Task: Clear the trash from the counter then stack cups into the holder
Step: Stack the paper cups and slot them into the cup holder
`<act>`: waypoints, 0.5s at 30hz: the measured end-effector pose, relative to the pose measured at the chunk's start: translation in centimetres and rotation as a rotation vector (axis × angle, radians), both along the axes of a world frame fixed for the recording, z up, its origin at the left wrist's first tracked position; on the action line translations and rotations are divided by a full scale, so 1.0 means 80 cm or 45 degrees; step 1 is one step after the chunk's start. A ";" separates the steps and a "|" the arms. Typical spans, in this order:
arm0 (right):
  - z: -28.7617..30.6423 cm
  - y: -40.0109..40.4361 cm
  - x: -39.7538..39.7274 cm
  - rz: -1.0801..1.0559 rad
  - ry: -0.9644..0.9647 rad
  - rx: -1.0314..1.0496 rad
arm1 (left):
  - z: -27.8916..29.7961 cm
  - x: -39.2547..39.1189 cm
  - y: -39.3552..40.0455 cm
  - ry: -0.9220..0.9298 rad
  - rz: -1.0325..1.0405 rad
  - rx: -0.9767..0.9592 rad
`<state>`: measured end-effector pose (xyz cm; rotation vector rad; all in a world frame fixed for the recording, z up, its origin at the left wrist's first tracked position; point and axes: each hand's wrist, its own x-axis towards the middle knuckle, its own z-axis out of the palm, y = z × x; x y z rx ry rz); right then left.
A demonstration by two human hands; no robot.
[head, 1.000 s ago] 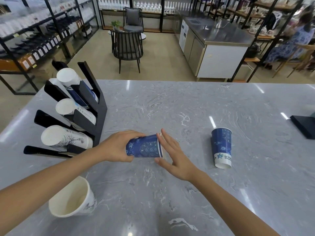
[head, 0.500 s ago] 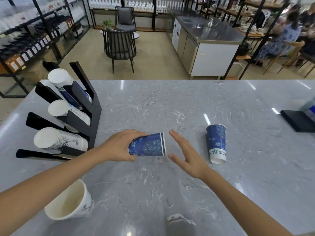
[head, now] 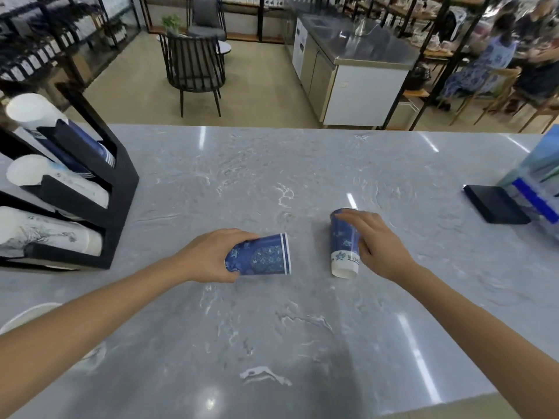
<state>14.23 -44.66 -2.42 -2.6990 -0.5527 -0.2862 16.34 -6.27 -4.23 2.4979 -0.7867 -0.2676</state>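
Note:
My left hand [head: 211, 255] grips the bottom of a blue patterned paper cup [head: 263, 259], held sideways just above the grey marble counter [head: 272, 176] with its rim pointing right. My right hand [head: 378, 246] rests on a second, taller blue cup [head: 343, 246] that lies on the counter, fingers curled over its side. The black tiered cup holder [head: 121, 189] stands at the left with stacks of cups lying in its three slots. A white cup [head: 27, 316] sits at the lower left edge, mostly hidden by my left forearm.
A black flat device [head: 496, 204] and a clear blue-labelled stand [head: 538, 182] sit at the counter's right edge. Beyond the counter are a black chair [head: 193, 65], a steel-topped cabinet [head: 357, 71] and seated people at the far right.
My right hand moved right, away from the held cup's rim, and came down onto the second blue cup. The left hand kept its cup; the view shifted rightward.

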 end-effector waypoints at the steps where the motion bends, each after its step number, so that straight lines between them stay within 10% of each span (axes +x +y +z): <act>1: 0.002 -0.011 0.005 0.046 -0.018 -0.097 | -0.003 -0.003 -0.008 0.001 0.025 -0.001; 6: -0.006 -0.056 0.044 0.196 0.181 -0.637 | -0.020 -0.021 -0.040 0.027 0.136 0.010; 15: -0.025 -0.065 0.108 0.506 0.127 -0.852 | -0.034 -0.044 -0.055 0.036 0.351 0.013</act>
